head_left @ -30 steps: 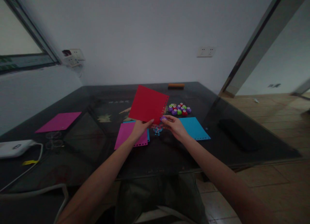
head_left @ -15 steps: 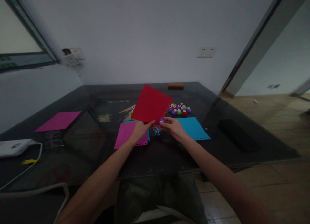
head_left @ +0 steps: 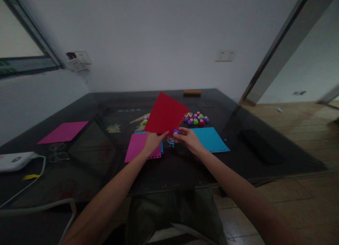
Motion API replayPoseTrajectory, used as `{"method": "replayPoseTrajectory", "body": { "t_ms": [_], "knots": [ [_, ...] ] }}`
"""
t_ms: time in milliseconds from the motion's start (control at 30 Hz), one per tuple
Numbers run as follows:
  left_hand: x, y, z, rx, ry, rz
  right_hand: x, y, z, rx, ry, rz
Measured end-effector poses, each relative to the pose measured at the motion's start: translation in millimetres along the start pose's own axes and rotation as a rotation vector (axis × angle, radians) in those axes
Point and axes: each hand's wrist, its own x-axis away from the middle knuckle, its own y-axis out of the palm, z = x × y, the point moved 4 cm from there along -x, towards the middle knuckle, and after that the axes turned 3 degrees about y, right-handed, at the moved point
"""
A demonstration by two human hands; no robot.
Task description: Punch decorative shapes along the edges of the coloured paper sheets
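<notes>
A red sheet of paper [head_left: 166, 114] is held up at a tilt over the table, with a row of small holes along its right edge. My left hand [head_left: 153, 141] is closed on its lower corner, thumb on top. In my right hand [head_left: 189, 138] is a small purple craft punch [head_left: 176, 132], pinched by the fingers at the sheet's lower edge. Whether the paper sits inside its slot is too small to tell. Tiny blue and red paper bits [head_left: 172, 143] lie below. A pink sheet [head_left: 135, 146] with punched holes lies under my left hand.
Several purple, green and red punches [head_left: 196, 121] cluster behind my right hand. A blue sheet [head_left: 210, 139] with a punched edge lies right of it; another pink sheet [head_left: 62, 132] is far left. A black oblong object [head_left: 261, 146], white power strip [head_left: 17, 161] and brown block [head_left: 192, 93] are also there.
The red sheet and the punch have barely shifted; both hands keep their hold. The view has moved very slightly.
</notes>
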Motion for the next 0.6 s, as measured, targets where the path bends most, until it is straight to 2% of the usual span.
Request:
{"method": "replayPoseTrajectory", "body": {
  "t_ms": [100, 600],
  "knots": [
    [1.5, -0.7, 7.9, -0.069, 0.104, 0.015, -0.4, 0.1, 1.1, 0.005, -0.014, 0.001],
    [1.8, 0.0, 9.4, -0.093, 0.158, 0.024, -0.7, -0.8, 2.6, 0.124, -0.020, 0.060]
  ]
}}
